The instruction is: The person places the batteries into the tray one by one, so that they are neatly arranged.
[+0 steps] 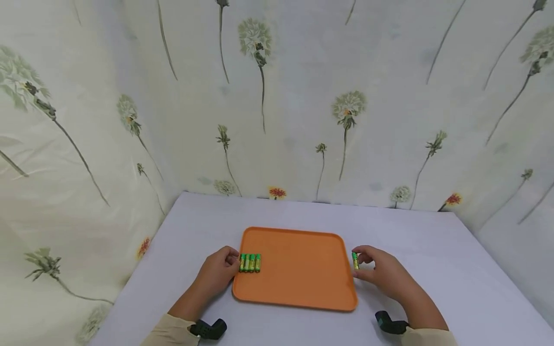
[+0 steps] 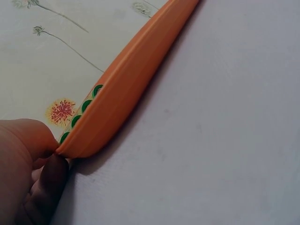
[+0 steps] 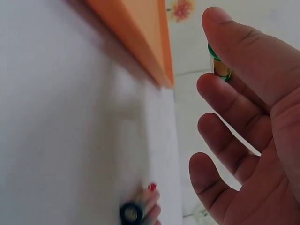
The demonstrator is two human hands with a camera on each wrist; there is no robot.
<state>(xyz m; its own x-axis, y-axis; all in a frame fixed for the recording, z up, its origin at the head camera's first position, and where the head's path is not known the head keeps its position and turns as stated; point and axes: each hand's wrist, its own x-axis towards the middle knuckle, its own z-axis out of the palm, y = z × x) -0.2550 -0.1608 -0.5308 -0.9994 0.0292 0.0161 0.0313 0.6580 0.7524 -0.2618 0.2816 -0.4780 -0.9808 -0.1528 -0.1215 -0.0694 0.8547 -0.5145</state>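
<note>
An orange tray (image 1: 303, 274) lies on the table. Along its left side stand several green batteries (image 1: 250, 263) side by side in a row. My left hand (image 1: 220, 270) is at the tray's left rim beside them; in the left wrist view its thumb and finger pinch the tray edge (image 2: 122, 93), with green battery ends (image 2: 86, 106) showing above it. Just off the tray's right rim, my right hand (image 1: 383, 270) holds a single green battery (image 1: 355, 260) between thumb and fingers. The thumb partly covers that battery (image 3: 219, 68) in the right wrist view.
A white table (image 1: 311, 214) extends around the tray, backed by a flower-printed curtain (image 1: 294, 96). Black wrist devices (image 1: 209, 329) sit at both cuffs. Low in the right wrist view is a blurred dark round thing (image 3: 131, 213).
</note>
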